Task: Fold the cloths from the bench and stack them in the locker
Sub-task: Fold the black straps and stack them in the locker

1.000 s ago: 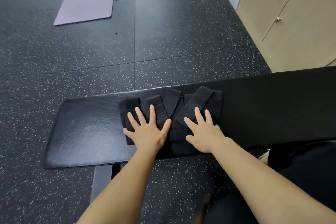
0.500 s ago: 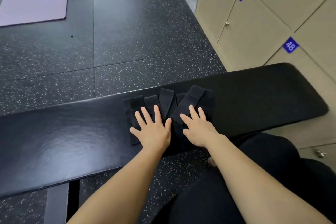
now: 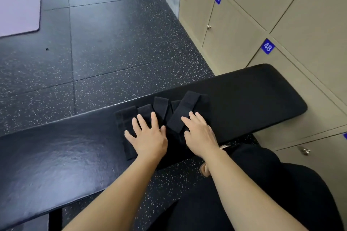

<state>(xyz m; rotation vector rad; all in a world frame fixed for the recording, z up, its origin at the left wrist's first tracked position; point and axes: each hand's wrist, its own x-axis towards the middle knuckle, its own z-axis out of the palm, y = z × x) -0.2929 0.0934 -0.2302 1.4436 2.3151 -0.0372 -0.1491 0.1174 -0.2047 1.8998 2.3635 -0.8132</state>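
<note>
Hands: left hand [image 3: 148, 137] and right hand [image 3: 199, 133] lay flat, fingers spread, gripping nothing, on the cloths [image 3: 180, 110] atop the bench [image 3: 253, 99].
Tip: even outward pressure looked best for flattening the folds.

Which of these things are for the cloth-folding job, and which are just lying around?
For the job:
- black cloths, with the left hand and right hand resting flat on them
- black bench under the cloths
- beige lockers, every door in view shut

Just lying about:
- purple mat on the speckled floor
</note>
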